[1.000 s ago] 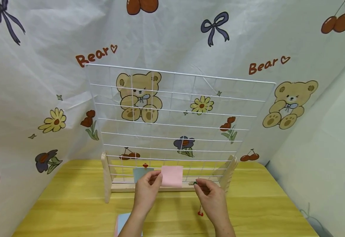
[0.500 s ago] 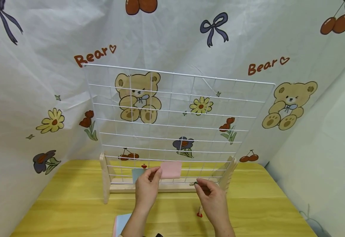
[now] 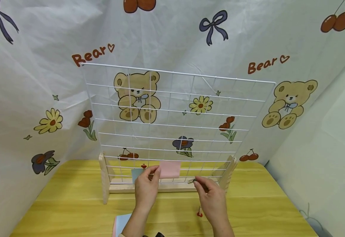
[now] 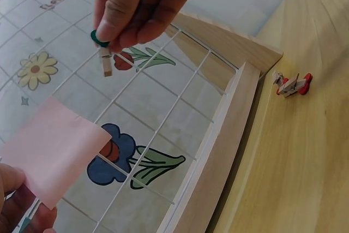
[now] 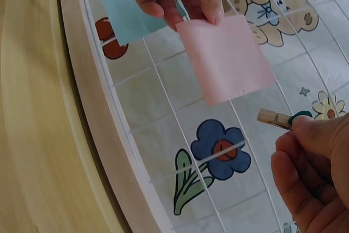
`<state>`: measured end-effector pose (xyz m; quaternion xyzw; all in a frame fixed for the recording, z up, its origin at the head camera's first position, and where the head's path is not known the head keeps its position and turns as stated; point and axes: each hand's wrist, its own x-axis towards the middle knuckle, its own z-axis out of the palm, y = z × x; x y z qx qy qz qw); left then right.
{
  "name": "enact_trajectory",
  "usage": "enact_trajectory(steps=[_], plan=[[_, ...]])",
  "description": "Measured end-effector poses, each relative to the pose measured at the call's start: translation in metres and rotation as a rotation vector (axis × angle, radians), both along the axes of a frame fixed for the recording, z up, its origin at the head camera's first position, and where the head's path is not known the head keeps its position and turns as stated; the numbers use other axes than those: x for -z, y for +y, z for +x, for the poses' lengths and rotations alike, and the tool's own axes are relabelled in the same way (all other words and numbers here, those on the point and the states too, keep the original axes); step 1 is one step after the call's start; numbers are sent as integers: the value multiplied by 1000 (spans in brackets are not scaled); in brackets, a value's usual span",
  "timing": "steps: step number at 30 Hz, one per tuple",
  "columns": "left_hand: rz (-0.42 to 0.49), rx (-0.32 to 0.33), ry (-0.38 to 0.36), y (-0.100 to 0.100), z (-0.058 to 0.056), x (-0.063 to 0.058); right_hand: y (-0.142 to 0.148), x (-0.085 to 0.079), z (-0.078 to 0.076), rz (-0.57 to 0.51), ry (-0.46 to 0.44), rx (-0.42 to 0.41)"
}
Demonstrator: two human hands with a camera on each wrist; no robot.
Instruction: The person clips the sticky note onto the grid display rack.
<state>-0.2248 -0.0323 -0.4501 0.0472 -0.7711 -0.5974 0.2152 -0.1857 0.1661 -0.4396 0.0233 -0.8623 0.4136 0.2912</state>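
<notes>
My left hand (image 3: 146, 186) pinches a pink paper square (image 3: 170, 170) by its left edge, against the lower part of the white wire grid (image 3: 172, 124). Between the thumb and fingers of my right hand (image 3: 213, 195) is a small wooden clothespin (image 5: 274, 118) with a dark green end piece; its free end points left toward the paper, apart from it. A blue-green paper square (image 5: 139, 12) is on the grid behind my left hand, partly hidden, with a red-topped clip (image 3: 143, 166) at its top edge.
Wooden feet (image 3: 104, 177) hold the grid upright on the yellow wood-grain table (image 3: 71, 204). Small red-ended clothespins (image 4: 294, 84) lie on the table by my right wrist. A stack of paper squares (image 3: 121, 223) lies by my left forearm. A patterned curtain (image 3: 172, 42) hangs behind.
My left hand has raised the pink paper slightly and set it against the grid. My right hand has shifted a little, turning the clothespin slightly.
</notes>
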Motion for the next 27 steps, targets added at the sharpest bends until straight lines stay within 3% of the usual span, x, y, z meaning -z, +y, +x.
enact_trajectory(steps=[11, 27], plan=[[-6, 7, -20, 0, -2, -1, -15, -3, -12, 143, 379, -75], [-8, 3, -1, 1, -2, 0, -26, -14, -19, 211, 371, -84]])
